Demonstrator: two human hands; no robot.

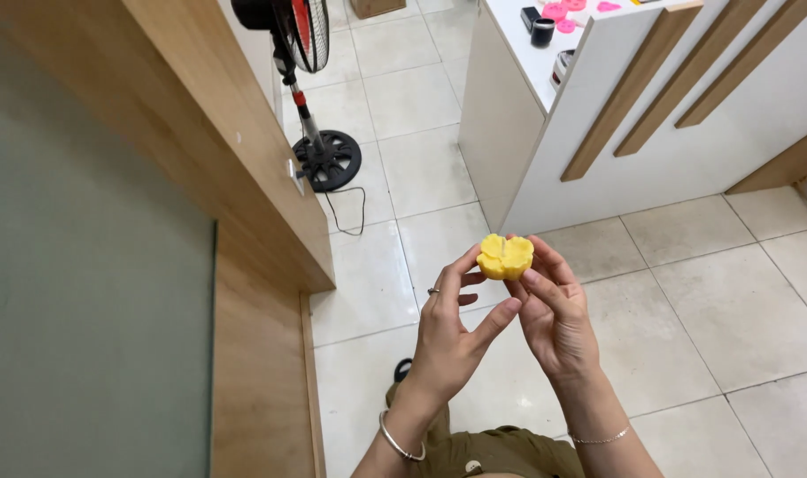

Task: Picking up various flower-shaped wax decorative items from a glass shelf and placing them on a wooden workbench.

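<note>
A small yellow flower-shaped piece [505, 256], soft-looking like wax or soap, is held up in front of me over the tiled floor. My left hand [449, 332] pinches its left side between fingertips and thumb; a ring and a silver bangle show on that hand and wrist. On the other side my right hand [556, 314] grips it with fingers curled round the right edge, a thin bracelet on the wrist. Both hands touch the piece at once.
A white counter with wooden slats [598, 115] stands ahead to the right, with a dark cup and pink pieces [563, 16] on top. A standing fan [313, 80] with its cable is at the far left. A wooden wall panel [235, 177] runs along my left.
</note>
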